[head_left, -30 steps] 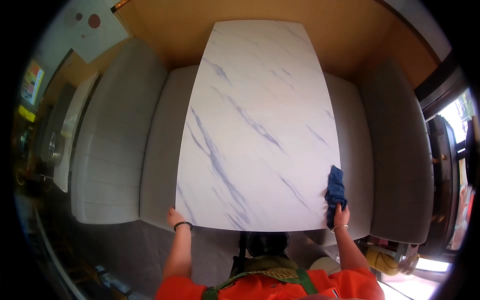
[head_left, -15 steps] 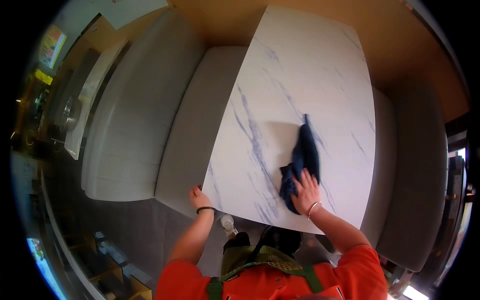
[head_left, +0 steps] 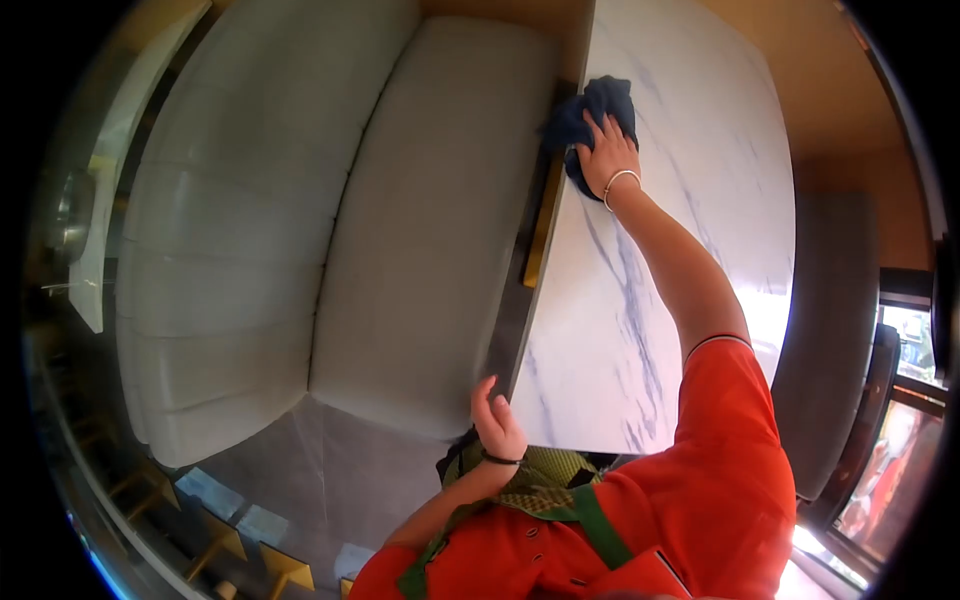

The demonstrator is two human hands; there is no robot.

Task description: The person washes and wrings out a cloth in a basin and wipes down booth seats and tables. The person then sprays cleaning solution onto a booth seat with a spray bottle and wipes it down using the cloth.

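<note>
A dark blue cloth (head_left: 608, 95) lies bunched at the left edge of the white marbled table (head_left: 700, 160), part of it hanging over that edge. My right hand (head_left: 608, 158) presses flat on it, fingers spread, arm stretched far across the tabletop. Near the table's front left corner, my left hand (head_left: 497, 420) is raised off the edge, fingers apart and holding nothing. A dark band circles the left wrist and a light bracelet the right.
Left of the table stands a grey padded bench, with its seat (head_left: 430, 220) and tall backrest (head_left: 235, 230). Another dark bench (head_left: 830, 330) is on the right. Grey floor (head_left: 370, 470) shows at the lower left.
My right hand has carried the cloth from the table's right front edge, across the near middle, to the far left edge. My left hand has come off the table corner. The view has shifted left.
</note>
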